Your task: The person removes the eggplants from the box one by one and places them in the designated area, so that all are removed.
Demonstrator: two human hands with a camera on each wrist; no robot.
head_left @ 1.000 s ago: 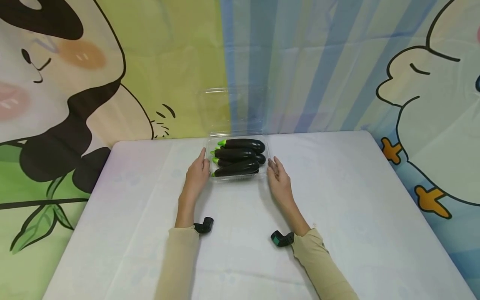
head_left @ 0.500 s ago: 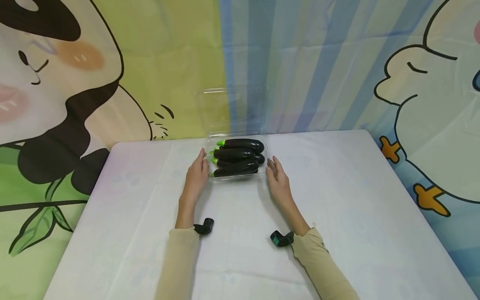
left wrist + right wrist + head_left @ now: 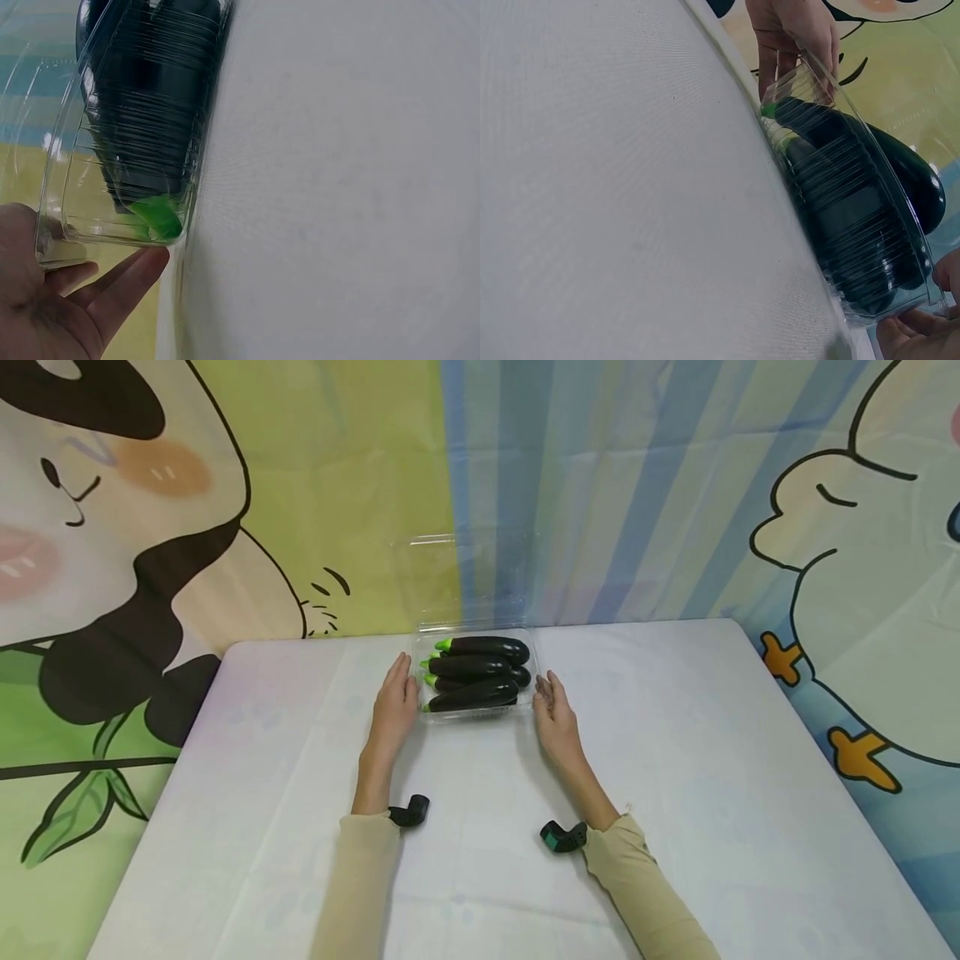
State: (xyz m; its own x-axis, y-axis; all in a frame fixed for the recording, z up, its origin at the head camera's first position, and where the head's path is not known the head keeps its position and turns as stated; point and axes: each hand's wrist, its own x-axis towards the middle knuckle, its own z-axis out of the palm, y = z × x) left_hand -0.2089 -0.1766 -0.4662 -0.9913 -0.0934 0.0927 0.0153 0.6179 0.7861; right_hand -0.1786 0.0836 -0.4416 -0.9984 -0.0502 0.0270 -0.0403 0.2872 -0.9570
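Note:
A clear plastic clamshell box sits at the far edge of the table, its transparent lid raised behind it. Several dark eggplants with green stem ends lie side by side in it, stems to the left. My left hand holds the box's left end; in the left wrist view its fingers are against the end wall, under the rim. At the opposite end my right hand grips the box, thumb at the rim and fingers below. The undersides of the eggplants show through the ribbed wall.
A white cloth covers the table. Right behind its far edge hangs a printed cartoon backdrop. Each wrist carries a small black camera, one on the left wrist and one on the right.
Both hands stay at the ends of the box, and the eggplants keep their places. The left index finger, earlier extended apart, now lies closer to the other fingers.

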